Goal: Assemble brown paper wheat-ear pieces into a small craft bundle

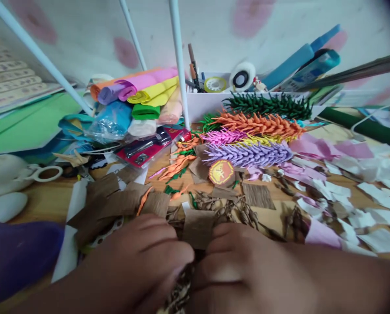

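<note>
the brown bundle [181, 290] is flanked by left hand [145, 257] and right hand [250, 261], fingers curled; what they grasp cannot be told.

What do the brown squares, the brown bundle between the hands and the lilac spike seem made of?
Brown squares: probably crepe paper, matte, with fine parallel ridges.
Brown bundle: perhaps twisted paper, dull, with wrinkled strands; blur leaves it open.
Lilac spike: likely twisted paper, matte, with evenly coloured, pointed tips.
</note>
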Available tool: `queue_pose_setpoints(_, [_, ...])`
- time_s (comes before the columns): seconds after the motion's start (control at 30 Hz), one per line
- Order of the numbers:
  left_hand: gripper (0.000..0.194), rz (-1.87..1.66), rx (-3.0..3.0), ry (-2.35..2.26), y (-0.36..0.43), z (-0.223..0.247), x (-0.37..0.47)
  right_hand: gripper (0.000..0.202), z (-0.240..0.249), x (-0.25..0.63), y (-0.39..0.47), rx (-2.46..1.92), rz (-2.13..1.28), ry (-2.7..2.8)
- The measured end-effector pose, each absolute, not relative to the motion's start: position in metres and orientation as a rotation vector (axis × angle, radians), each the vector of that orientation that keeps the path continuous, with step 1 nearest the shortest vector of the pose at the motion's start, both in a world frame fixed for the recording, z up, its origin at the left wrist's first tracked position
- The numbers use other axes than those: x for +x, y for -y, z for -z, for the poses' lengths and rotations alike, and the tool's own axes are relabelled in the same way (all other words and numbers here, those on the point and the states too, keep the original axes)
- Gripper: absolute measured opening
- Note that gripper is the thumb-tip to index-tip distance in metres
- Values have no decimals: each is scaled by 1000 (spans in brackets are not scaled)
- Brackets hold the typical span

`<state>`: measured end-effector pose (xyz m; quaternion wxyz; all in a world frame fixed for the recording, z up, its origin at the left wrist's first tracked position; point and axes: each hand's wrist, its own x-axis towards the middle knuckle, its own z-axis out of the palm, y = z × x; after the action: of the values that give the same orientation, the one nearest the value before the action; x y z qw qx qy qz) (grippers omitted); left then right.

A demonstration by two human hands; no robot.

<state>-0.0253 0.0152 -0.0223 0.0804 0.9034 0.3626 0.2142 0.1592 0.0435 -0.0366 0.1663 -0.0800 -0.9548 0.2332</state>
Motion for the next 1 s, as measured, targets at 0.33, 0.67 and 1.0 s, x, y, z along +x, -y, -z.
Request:
queue_pose_setpoints(0.33, [17, -561, 2731, -1151, -14, 16, -24, 17, 46, 164, -48, -40, -281, 2773])
queue_pose_setpoints(0.67, [20, -665, 2749, -986, -11, 21, -25, 10, 38, 163, -52, -54, -316, 2850])
queue_pose_setpoints(1.0, [25, -620, 2615, -1084, -9, 14, -26, 19, 40, 162, -53, -121, -522, 2749])
